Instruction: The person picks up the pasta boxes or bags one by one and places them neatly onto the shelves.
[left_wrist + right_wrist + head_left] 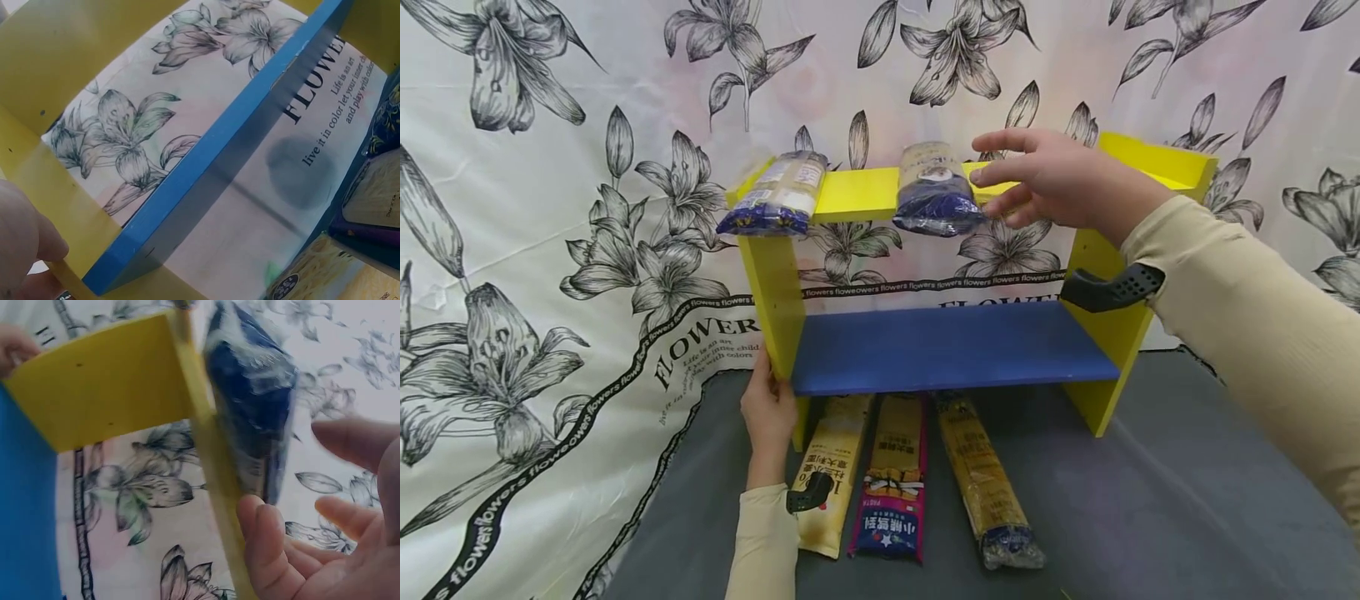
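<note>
- Overhanging the near edge of the top shelf (857, 192), the right bag (936, 187) risked falling if the right hand (1056, 179), grip wide, bumped it.
- The left hand (770, 410) gripped the left panel (775, 304); slackening risked wobble.

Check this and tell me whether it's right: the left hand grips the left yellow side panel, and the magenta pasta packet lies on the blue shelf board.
Not quite: the magenta pasta packet lies on the gray tabletop, lower than the blue shelf board, as the head view shows. The left hand does grip the left yellow side panel.
</note>
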Motion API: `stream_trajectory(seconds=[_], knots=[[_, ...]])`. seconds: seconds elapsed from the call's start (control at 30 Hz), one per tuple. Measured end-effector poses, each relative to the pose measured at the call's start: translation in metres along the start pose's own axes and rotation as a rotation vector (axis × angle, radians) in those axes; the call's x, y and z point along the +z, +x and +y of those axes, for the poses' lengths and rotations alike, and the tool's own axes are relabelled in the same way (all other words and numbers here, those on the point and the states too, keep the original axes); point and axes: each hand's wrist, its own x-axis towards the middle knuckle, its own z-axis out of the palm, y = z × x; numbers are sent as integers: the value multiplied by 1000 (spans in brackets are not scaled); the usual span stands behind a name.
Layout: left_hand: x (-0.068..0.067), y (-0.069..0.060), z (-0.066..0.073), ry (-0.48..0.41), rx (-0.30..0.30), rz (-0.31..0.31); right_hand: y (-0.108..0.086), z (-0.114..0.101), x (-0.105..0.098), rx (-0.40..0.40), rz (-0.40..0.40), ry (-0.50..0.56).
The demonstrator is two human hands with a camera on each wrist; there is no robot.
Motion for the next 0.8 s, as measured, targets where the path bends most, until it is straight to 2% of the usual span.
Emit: stream_trajectory(seconds=[0.17, 0.27, 0.53, 0.8], knots=[[-1, 1, -2, 19, -3, 13, -15, 10, 13, -107, -66, -167], [-1, 0, -1, 13, -3, 11, -20, 11, 21, -145, -78, -211], [-2, 1, 1, -28, -31, -14, -16, 11, 30, -152, -38, -208], [1, 0, 2, -31, -74, -28, 5, 10, 47, -145, 0, -153]])
